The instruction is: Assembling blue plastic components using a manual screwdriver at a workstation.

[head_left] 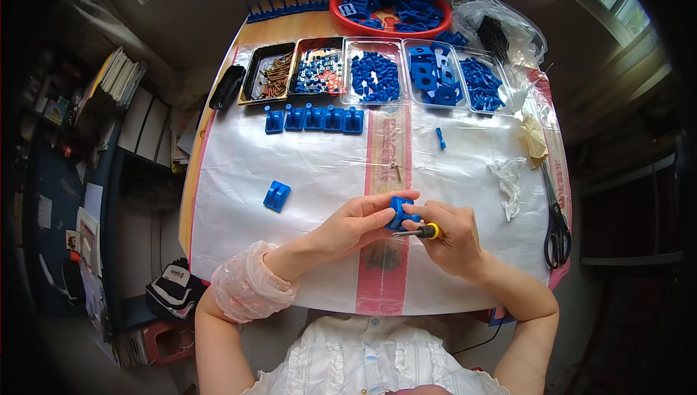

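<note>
Centrally, near the front edge of a table covered with a white sheet (305,155), the left hand (359,219) grips a blue plastic part (397,213) between thumb and fingers. The right hand (451,235) meets this part from the other side, its fingertips against it, and at the same time holds a screwdriver (428,231) with a yellow and black handle, the shank pointing left beneath the part. To the left lies a separate blue block (276,196); beyond the hands are a single screw (398,172) and, farther right, a small blue piece (441,139). Behind these, five blue assemblies (314,120) stand in a row before a line of trays (253,74) containing brownish screws (276,77), small nuts and blue components. A red basin (392,34) of blue parts occupies the far side; black-handled scissors (557,239) lie at the right edge.
</note>
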### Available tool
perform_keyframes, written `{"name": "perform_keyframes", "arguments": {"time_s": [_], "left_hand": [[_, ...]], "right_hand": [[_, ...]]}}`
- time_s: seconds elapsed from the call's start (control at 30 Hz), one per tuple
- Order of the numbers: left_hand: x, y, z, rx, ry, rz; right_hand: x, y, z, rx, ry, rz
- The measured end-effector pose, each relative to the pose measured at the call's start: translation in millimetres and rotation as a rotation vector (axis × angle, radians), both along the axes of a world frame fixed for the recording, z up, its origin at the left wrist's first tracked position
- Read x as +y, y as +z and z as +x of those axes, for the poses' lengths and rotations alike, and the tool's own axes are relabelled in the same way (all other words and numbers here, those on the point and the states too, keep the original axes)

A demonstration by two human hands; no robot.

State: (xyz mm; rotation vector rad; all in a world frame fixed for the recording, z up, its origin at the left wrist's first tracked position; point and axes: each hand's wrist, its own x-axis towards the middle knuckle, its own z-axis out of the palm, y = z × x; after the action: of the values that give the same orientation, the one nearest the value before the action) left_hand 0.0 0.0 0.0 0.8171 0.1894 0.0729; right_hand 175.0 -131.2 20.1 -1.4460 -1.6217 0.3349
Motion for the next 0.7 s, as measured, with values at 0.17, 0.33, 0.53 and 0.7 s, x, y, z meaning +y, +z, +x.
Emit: {"name": "perform_keyframes", "arguments": {"time_s": [0.17,0.33,0.53,0.7], "left_hand": [[0,2,-1,-0.014,0.042,-0.017],[4,4,0,0.093,0.110,-0.126],[7,0,-1,0.110,0.069,-0.163],[4,6,1,0.103,0.035,-0.162]], "right_hand": [[3,3,0,0.009,0.003,-0.044],[10,3,-5,0.234,-0.075,-0.063],[7,1,6,0.195,-0.061,-0.109],[5,1,2,0.212,-0.067,-0.082]]}}
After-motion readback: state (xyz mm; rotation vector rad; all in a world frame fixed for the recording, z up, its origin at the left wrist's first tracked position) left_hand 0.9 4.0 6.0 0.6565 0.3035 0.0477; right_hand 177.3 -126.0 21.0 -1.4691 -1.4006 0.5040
